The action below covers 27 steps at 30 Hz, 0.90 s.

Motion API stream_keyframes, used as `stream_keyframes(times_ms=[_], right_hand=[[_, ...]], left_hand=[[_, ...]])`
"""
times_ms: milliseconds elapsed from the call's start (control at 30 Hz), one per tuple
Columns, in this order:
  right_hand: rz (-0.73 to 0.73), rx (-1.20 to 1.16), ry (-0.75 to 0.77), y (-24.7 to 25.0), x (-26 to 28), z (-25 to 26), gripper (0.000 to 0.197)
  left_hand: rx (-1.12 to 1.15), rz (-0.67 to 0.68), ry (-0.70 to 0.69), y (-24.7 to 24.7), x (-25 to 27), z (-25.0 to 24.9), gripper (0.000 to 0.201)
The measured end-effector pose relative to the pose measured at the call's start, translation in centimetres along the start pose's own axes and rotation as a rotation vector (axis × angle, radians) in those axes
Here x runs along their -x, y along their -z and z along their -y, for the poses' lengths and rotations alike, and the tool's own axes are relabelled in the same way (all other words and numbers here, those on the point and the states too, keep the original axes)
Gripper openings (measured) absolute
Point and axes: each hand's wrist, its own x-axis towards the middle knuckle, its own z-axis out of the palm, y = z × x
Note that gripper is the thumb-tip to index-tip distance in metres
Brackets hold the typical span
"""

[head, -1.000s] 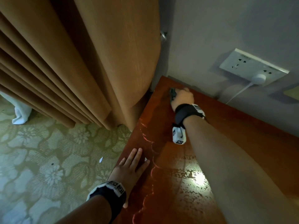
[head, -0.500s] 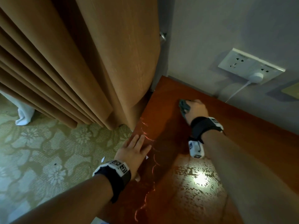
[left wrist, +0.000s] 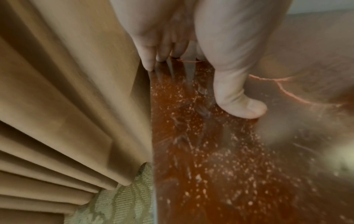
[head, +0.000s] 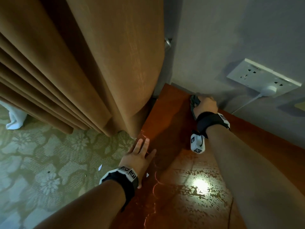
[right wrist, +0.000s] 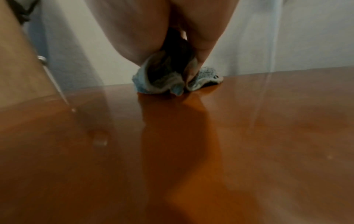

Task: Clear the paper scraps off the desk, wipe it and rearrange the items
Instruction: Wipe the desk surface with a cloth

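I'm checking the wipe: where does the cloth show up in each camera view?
Head: the cloth is right of centre in the upper half, at the desk's back edge by the wall, gripped by the right hand.
Left wrist: not in it.
Right wrist: top centre, bunched under the hand, touching the desk.
Shared landmark: the glossy red-brown desk top shows in all three.

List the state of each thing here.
cloth: bunched, held by the right hand, pressed on the desk at its back edge.
left hand: flat, fingers straight, resting on the desk's edge.
plug: seated in the socket.
paper scrap: lying on the carpet.
curtain: hanging in folds.
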Motion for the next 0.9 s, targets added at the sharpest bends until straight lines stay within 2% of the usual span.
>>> stream_keyframes(times_ms=[167, 300, 467, 567, 733, 833, 900], right_hand=[[0.048, 0.017, 0.165, -1.3, -0.2, 6.9, 0.048], [0.050, 0.055, 0.315, -3.3, 2.2, 11.7, 0.042], [0.065, 0.047, 0.495, -5.1, 4.5, 12.0, 0.045], [0.033, -0.006, 0.435, -4.0, 2.1, 8.4, 0.045], [-0.048, 0.005, 0.177, -1.9, -2.5, 1.6, 0.049], [-0.048, 0.000, 0.101, -2.1, -2.3, 2.6, 0.057], [-0.032, -0.015, 0.108, -2.6, -2.1, 4.5, 0.061]], left_hand=[[-0.008, 0.023, -0.025, -0.1, -0.4, 0.4, 0.136], [-0.021, 0.033, -0.026, -0.3, -0.4, 0.5, 0.138], [-0.031, 0.021, -0.038, -0.3, -0.6, 0.6, 0.137], [-0.014, 0.023, -0.034, -0.5, -0.8, 0.7, 0.138], [0.023, 0.014, -0.055, -0.5, -0.5, 0.7, 0.134], [0.011, 0.003, -0.074, -0.5, -0.5, 0.8, 0.135], [0.009, 0.021, -0.080, -0.4, -0.5, 0.8, 0.134]])
